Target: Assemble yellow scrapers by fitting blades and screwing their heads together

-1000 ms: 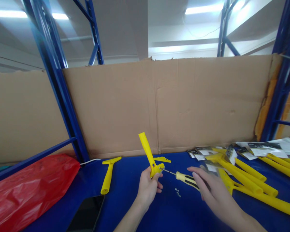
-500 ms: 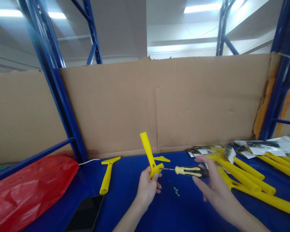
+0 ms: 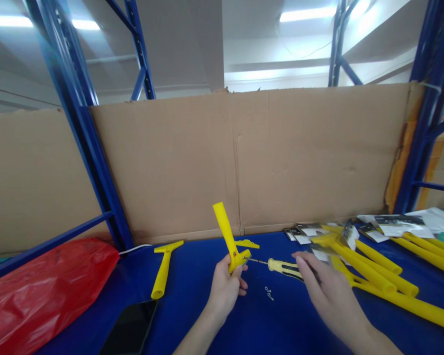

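My left hand [image 3: 225, 286] is closed round the head of a yellow T-shaped handle [image 3: 225, 230], whose shaft points up and slightly left. In my right hand [image 3: 327, 291] is the handle end of a cream and black screwdriver [image 3: 281, 266]. Its tip meets the right side of the yellow head near my left fingers. Several small screws [image 3: 269, 293] lie on the blue table [image 3: 259, 325] below the screwdriver. Behind the held handle rests a flat yellow piece [image 3: 247, 243].
Another yellow T-shaped handle [image 3: 163, 271] and a black phone [image 3: 131, 328] lie to the left, beside a red plastic bag [image 3: 52, 296]. Yellow tubular parts [image 3: 370, 268] and packaged items [image 3: 405, 226] are at the right. Cardboard [image 3: 177, 162] stands behind the table.
My right fingers have closed round the screwdriver handle from a looser, more open pose. The handle end of the screwdriver has tilted lower. My left hand has hardly moved.
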{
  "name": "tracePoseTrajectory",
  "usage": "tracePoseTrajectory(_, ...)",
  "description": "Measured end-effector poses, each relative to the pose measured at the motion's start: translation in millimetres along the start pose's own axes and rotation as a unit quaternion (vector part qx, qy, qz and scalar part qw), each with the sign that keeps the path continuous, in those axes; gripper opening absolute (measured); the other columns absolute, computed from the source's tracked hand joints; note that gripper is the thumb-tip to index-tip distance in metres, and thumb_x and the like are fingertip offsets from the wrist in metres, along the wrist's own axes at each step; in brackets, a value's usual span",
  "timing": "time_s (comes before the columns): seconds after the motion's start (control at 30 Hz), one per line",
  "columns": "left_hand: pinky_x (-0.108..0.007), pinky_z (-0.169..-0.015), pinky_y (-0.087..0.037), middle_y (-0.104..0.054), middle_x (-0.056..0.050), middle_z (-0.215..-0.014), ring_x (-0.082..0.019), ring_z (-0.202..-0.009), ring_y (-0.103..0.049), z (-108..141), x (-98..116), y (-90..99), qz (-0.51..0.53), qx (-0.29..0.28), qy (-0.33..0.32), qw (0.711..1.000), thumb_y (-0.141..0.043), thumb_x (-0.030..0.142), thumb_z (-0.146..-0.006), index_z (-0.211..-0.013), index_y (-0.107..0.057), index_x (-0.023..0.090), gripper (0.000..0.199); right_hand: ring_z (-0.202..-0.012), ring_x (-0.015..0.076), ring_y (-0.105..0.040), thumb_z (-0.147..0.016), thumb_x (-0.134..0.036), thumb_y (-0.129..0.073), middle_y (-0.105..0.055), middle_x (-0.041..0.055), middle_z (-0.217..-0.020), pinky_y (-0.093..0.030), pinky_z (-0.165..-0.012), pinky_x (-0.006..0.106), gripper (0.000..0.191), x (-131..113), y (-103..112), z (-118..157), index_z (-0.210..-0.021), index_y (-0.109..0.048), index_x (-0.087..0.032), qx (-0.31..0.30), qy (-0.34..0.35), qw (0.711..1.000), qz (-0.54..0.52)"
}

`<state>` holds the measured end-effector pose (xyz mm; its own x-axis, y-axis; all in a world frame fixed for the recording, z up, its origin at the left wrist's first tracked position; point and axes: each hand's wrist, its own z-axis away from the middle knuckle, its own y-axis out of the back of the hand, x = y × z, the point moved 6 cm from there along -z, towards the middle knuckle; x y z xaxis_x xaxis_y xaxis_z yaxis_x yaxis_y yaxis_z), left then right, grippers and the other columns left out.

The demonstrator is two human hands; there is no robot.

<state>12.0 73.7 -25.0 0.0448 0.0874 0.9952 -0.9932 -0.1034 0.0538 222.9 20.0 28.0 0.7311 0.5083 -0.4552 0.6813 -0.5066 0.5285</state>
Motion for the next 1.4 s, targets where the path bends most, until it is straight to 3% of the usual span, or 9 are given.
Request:
tracePoseTrajectory(0.1, -0.015, -0.036, -0.044, -0.065, -0.007, -0.091, -0.002, -0.04, -0.051, -0.5, -1.5, 1.3, -0.003, 0.009, 0.0, 1.0, -0.045, 0.002, -0.087, -0.112, -0.052, 0.01, 0.028, -0.096, 0.0235, -0.066, -0.09, -0.034, -0.046, -0.064, 0.0108, -0.11, -0.056, -0.074, 0.033, 0.036, -0.7, 1.3, 0.3, -0.123, -0.05, -0.021, 0.02, 0.026, 0.999, -0.001)
tracePoseTrajectory(0.27, -0.015, -0.034, -0.043, -0.064, -0.007, -0.09, -0.002, -0.039, -0.051, -0.1, -6.8, -5.1, -0.006, -0.016, -0.006, 1.0, -0.047, 0.004, -0.086, -0.109, -0.054, 0.011, 0.025, -0.066, 0.0172, -0.066, -0.09, -0.027, -0.05, -0.065, 0.003, -0.077, -0.055, -0.064, 0.028, 0.013, -18.0, 5.1, 6.6, -0.094, -0.061, -0.022, 0.052, 0.111, 0.992, -0.029)
tracePoseTrajectory(0.43, -0.015, -0.033, -0.042, -0.064, -0.006, -0.089, -0.001, -0.038, -0.049, 1.9, -4.8, -4.0, -0.011, 0.001, 0.002, 1.0, -0.044, 0.002, -0.086, -0.104, -0.054, 0.01, 0.022, -0.076, 0.0201, -0.065, -0.088, -0.029, -0.047, -0.06, 0.0129, -0.104, -0.056, -0.063, 0.031, 0.039, -23.8, 4.7, 10.8, -0.126, -0.044, -0.017, 0.047, 0.097, 0.994, 0.009)
tracePoseTrajectory(0.6, -0.014, -0.033, -0.042, -0.064, -0.006, -0.089, -0.001, -0.038, -0.049, 3.3, -0.7, -2.1, -0.004, 0.003, -0.001, 1.0, -0.044, 0.002, -0.087, -0.104, -0.053, 0.01, 0.021, -0.079, 0.0192, -0.068, -0.092, -0.024, -0.043, -0.064, 0.0056, -0.09, -0.056, -0.066, 0.029, 0.025, -18.9, 1.1, 7.0, -0.116, -0.05, -0.024, 0.04, 0.102, 0.994, 0.013)
tracePoseTrajectory(0.77, -0.015, -0.033, -0.042, -0.065, -0.006, -0.086, -0.002, -0.036, -0.049, 2.1, -0.7, 1.1, 0.003, 0.022, 0.005, 1.0, -0.047, 0.002, -0.085, -0.104, -0.055, 0.011, 0.022, -0.104, 0.0245, -0.063, -0.092, -0.031, -0.043, -0.056, 0.0133, -0.119, -0.057, -0.075, 0.033, 0.041, -10.3, -3.8, 3.9, -0.131, -0.039, -0.022, 0.003, 0.054, 0.998, 0.021)
tracePoseTrajectory(0.9, -0.015, -0.033, -0.042, -0.065, -0.005, -0.084, -0.002, -0.036, -0.049, 0.6, 0.5, 2.2, 0.012, 0.023, 0.003, 1.0, -0.049, 0.002, -0.084, -0.103, -0.056, 0.011, 0.021, -0.077, 0.0204, -0.069, -0.094, -0.032, -0.038, -0.066, 0.0068, -0.089, -0.056, -0.065, 0.031, 0.031, -6.2, -9.9, 4.7, -0.123, -0.045, -0.022, -0.051, 0.032, 0.998, -0.004)
tracePoseTrajectory(1.03, -0.016, -0.034, -0.043, -0.065, -0.006, -0.086, -0.002, -0.037, -0.049, 0.0, 0.9, 2.7, 0.013, 0.021, -0.004, 1.0, -0.047, 0.004, -0.086, -0.106, -0.054, 0.011, 0.022, -0.092, 0.0234, -0.066, -0.091, -0.034, -0.043, -0.058, 0.0138, -0.114, -0.056, -0.069, 0.033, 0.049, -4.0, -5.2, 5.2, -0.136, -0.031, -0.02, -0.014, 0.022, 1.0, 0.004)
tracePoseTrajectory(1.17, -0.015, -0.033, -0.042, -0.064, -0.007, -0.088, -0.001, -0.036, -0.048, -0.2, -0.6, 1.6, 0.002, 0.007, -0.004, 1.0, -0.044, 0.003, -0.087, -0.108, -0.052, 0.01, 0.023, -0.079, 0.02, -0.066, -0.094, -0.031, -0.037, -0.063, 0.0065, -0.094, -0.056, -0.07, 0.032, 0.036, -3.1, -8.0, 5.9, -0.128, -0.041, -0.023, -0.051, 0.012, 0.999, -0.007)
tracePoseTrajectory(1.4, -0.015, -0.033, -0.042, -0.064, -0.005, -0.088, -0.001, -0.036, -0.047, -0.3, -2.1, 1.1, -0.006, 0.007, -0.001, 1.0, -0.042, 0.003, -0.087, -0.108, -0.051, 0.011, 0.024, -0.082, 0.0192, -0.065, -0.094, -0.03, -0.038, -0.061, 0.0074, -0.101, -0.056, -0.07, 0.032, 0.037, -5.4, -9.3, 4.6, -0.13, -0.037, -0.025, -0.054, 0.028, 0.998, -0.032)
